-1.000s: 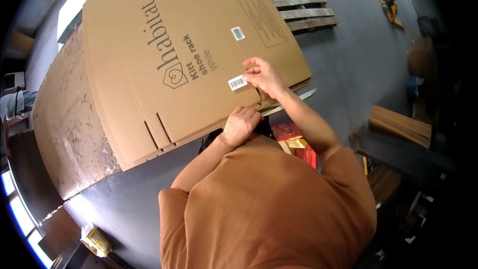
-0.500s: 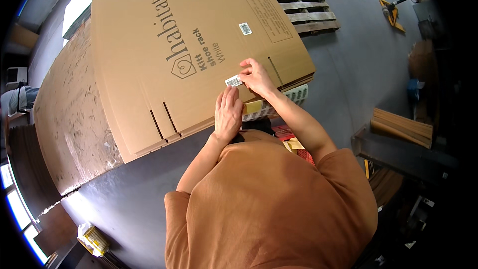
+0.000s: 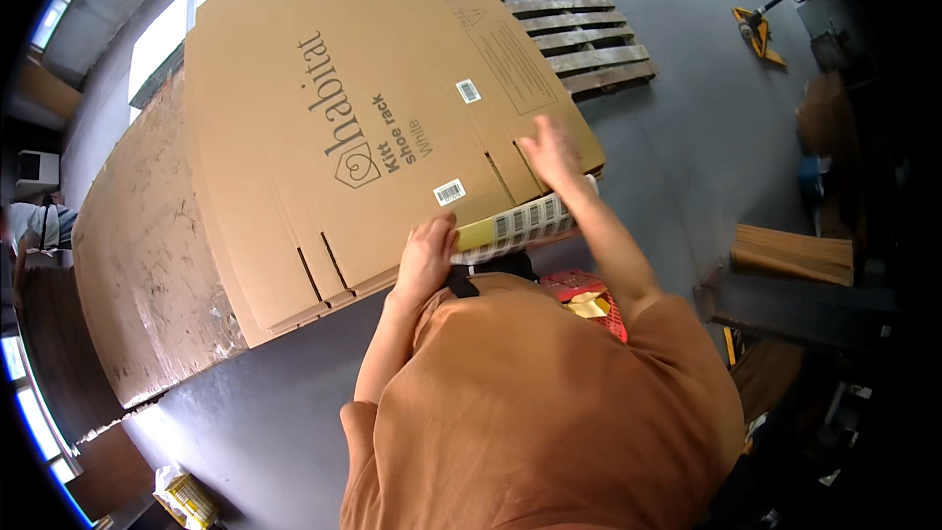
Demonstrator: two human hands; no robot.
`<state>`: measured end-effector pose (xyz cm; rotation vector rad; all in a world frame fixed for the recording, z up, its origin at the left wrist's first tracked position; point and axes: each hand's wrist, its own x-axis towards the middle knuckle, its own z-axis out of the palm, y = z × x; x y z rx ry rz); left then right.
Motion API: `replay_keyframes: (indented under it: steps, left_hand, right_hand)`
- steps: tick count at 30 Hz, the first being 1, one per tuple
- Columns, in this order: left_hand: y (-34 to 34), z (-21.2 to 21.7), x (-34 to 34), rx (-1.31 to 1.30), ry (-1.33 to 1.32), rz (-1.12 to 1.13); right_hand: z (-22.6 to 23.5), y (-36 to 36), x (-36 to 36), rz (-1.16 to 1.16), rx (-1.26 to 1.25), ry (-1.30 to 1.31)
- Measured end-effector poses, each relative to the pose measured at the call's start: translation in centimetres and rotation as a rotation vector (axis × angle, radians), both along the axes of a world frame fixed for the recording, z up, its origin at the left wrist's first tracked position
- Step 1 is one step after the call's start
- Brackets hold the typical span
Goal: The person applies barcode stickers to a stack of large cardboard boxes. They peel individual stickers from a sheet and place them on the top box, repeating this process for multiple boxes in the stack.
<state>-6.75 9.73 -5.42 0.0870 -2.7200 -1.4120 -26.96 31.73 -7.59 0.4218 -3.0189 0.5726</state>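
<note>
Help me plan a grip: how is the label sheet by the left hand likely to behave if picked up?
The label sheet will probably flop rather than lie flat, since it visibly curves beside the cardboard stack. It looks thin, so it is likely light for its size. Being long and narrow, it may sag if lifted by one end.

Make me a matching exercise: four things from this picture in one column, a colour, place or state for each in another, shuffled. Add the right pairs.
1. Label sheet
2. Wooden pallet
3. Plastic basket
4. Right hand

A. Blurred, over the cardboard
B. Red
C. White, yellow at one end
D. Slatted

Pairs: 1-C, 2-D, 3-B, 4-A
</note>
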Motion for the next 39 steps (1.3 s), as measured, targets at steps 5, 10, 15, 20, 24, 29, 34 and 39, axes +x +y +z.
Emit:
replay_keyframes:
  steps: [5, 10, 15, 20, 24, 29, 34, 39]
  left_hand:
    - [-10.2, 2.8, 5.7, 0.308, -0.102, 0.45]
    - [-22.9, -2.5, 15.3, -0.471, -0.291, 1.09]
    - [-22.8, -4.1, 16.0, -0.327, -0.426, 1.108]
    - [-21.6, -4.5, 15.5, -0.417, -0.298, 1.165]
    - [-21.0, 0.5, 15.1, -0.305, -0.306, 1.16]
    - [-22.8, 4.4, 16.0, -0.165, -0.117, 1.241]
    - [-22.6, 6.7, 17.4, -0.105, 0.057, 1.314]
    - [-21.9, 8.6, 17.0, -0.187, 0.208, 1.293]
  right_hand:
    - [1.9, 7.2, -3.1, -0.166, 0.275, -0.131]
    - [-0.4, 9.3, -2.7, -0.067, 0.046, -0.129]
    - [1.2, 7.2, -2.9, -0.146, 0.066, -0.276]
    - [2.8, 6.5, -2.4, -0.155, 0.137, -0.287]
    - [3.0, 6.3, -3.2, -0.204, 0.146, -0.313]
    - [1.3, 8.9, -4.3, -0.106, 0.021, -0.1]
    - [-1.3, 11.0, -3.9, -0.073, -0.781, -0.773]
    - [-8.9, 12.3, -3.0, 0.07, -1.135, -0.958]
